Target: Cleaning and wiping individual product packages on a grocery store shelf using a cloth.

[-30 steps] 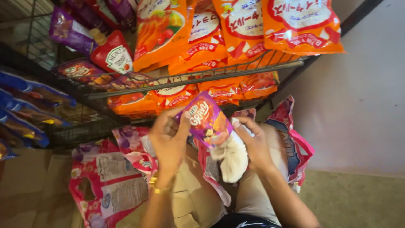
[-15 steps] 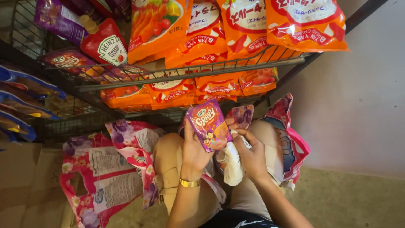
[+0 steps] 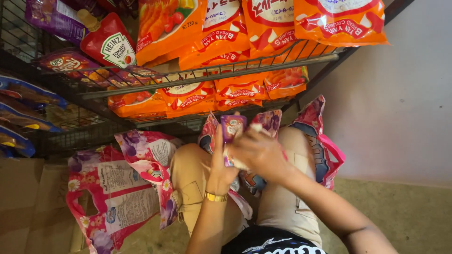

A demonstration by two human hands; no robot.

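Both my hands hold a small purple and pink snack packet (image 3: 233,128) over my lap, just below the wire shelf. My left hand (image 3: 219,162), with a gold bracelet at the wrist, grips the packet from the left side. My right hand (image 3: 256,151) closes over its lower right part, blurred by motion, with something white under the fingers. A pink flowered bag (image 3: 314,136) stands open between and behind my knees, right behind the packet.
A black wire rack (image 3: 207,75) carries orange breadcrumb bags (image 3: 235,33), a red ketchup pouch (image 3: 107,43) and purple packets. Blue packets (image 3: 19,117) hang at left. A second pink flowered bag (image 3: 117,188) lies on cardboard at left. A pale wall stands at right.
The packet has turned more edge-on and come lower toward my lap. My right hand has moved over it from the right, and my left hand has dropped lower.
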